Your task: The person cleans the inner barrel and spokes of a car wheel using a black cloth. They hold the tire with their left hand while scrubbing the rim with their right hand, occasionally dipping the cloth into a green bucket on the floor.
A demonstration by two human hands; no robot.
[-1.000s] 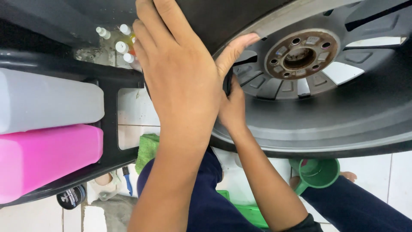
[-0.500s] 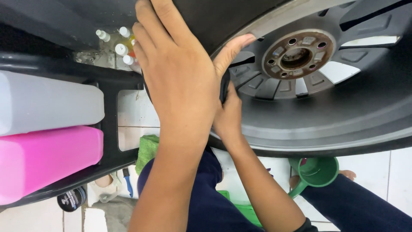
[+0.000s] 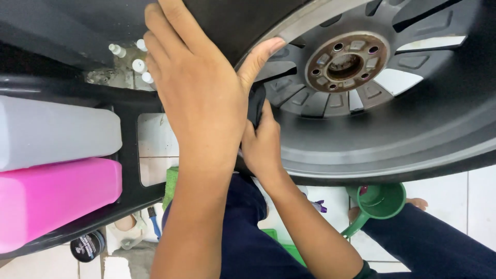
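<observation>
Nearest the camera, the person's dark blue trouser legs (image 3: 258,243) fill the bottom of the view above a white tiled floor (image 3: 485,191). Between the knees sits a green plastic jug with a handle (image 3: 380,204), and a bright green flat piece (image 3: 289,250) shows just beside the right forearm, too covered to identify. At the near left a small round black tin (image 3: 87,246) stands on the tiles, next to a blue-handled tool (image 3: 154,227) that is mostly hidden.

On the left, a pink translucent plastic canister (image 3: 51,199) lies below a pale grey translucent one (image 3: 51,132); both rest in a black frame (image 3: 129,155) and are cut off by the left edge.

The right hand (image 3: 263,147) is closed around a dark cloth (image 3: 256,106), fingers curled and pressed together, holding it against the inner barrel of the dark grey alloy wheel (image 3: 382,134). The left hand (image 3: 196,88) lies flat on the black rubber tyre (image 3: 227,26), fingers together and pointing away, thumb spread to the right along the rim edge. This hand and forearm block much of the cloth and the tyre's side.

Farther off, the wheel's brownish hub with bolt holes (image 3: 346,63) sits among the spokes. At the far left, several small white bottle caps (image 3: 138,64) peek past the left hand, partly hidden. The wheel is cut off at the top and right.
</observation>
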